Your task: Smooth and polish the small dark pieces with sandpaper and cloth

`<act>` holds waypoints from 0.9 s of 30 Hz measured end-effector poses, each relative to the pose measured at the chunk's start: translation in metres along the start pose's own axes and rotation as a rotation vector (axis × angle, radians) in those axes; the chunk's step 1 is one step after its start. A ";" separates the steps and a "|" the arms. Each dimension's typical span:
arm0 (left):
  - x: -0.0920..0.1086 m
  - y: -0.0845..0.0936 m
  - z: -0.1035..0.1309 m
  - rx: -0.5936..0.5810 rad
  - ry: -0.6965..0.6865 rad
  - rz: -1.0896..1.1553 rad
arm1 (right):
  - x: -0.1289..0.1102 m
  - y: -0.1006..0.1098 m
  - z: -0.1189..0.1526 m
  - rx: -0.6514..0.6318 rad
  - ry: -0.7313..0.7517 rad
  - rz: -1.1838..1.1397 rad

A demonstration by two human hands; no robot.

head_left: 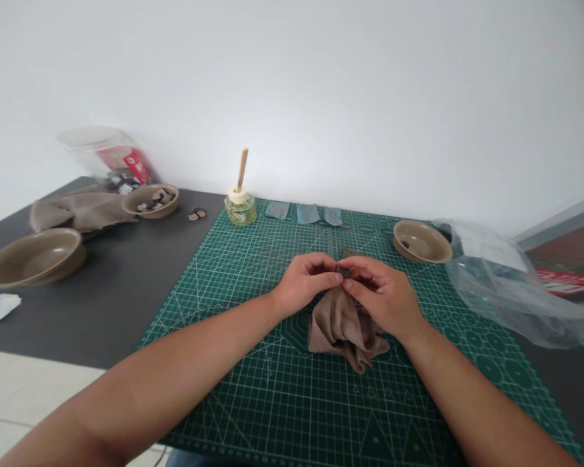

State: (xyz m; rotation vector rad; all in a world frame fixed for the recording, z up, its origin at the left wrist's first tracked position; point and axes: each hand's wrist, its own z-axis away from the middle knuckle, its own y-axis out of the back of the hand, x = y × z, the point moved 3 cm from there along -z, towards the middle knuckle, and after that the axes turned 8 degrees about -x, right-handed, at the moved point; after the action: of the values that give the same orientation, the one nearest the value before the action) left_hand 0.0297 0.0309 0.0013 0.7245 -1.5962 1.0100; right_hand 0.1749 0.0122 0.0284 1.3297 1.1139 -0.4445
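Observation:
Just above a crumpled brown cloth (pixel 345 327), a small dark piece (pixel 342 271) is pinched between the fingertips of both hands. My left hand (pixel 305 280) grips it from the left with thumb and forefinger. From the right, my right hand (pixel 383 292) holds the same piece, its lower fingers close to the cloth. The cloth lies bunched on the green cutting mat (pixel 253 402), and a bit of it shows behind the hands. What the piece is cannot be made out.
Left are a bowl of small pieces (pixel 153 201), a larger bowl (pixel 34 259), a brown cloth (pixel 82 207) and a bag (pixel 111 159). A diffuser bottle (pixel 241 207) and blue patches (pixel 307 213) stand behind; a bowl (pixel 422 241) and plastic bag (pixel 501 279) are right.

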 end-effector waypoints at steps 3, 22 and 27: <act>0.000 0.000 0.000 0.000 0.002 -0.008 | 0.000 0.000 0.000 0.000 0.002 0.003; 0.000 0.001 -0.001 0.004 -0.006 -0.068 | 0.001 -0.002 0.000 -0.019 -0.003 -0.019; 0.001 0.001 -0.001 -0.005 -0.006 -0.055 | 0.001 -0.002 -0.001 -0.017 -0.010 -0.029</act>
State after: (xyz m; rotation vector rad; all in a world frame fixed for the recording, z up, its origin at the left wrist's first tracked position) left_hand 0.0295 0.0325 0.0018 0.7649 -1.5750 0.9645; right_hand 0.1736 0.0125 0.0268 1.2963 1.1274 -0.4613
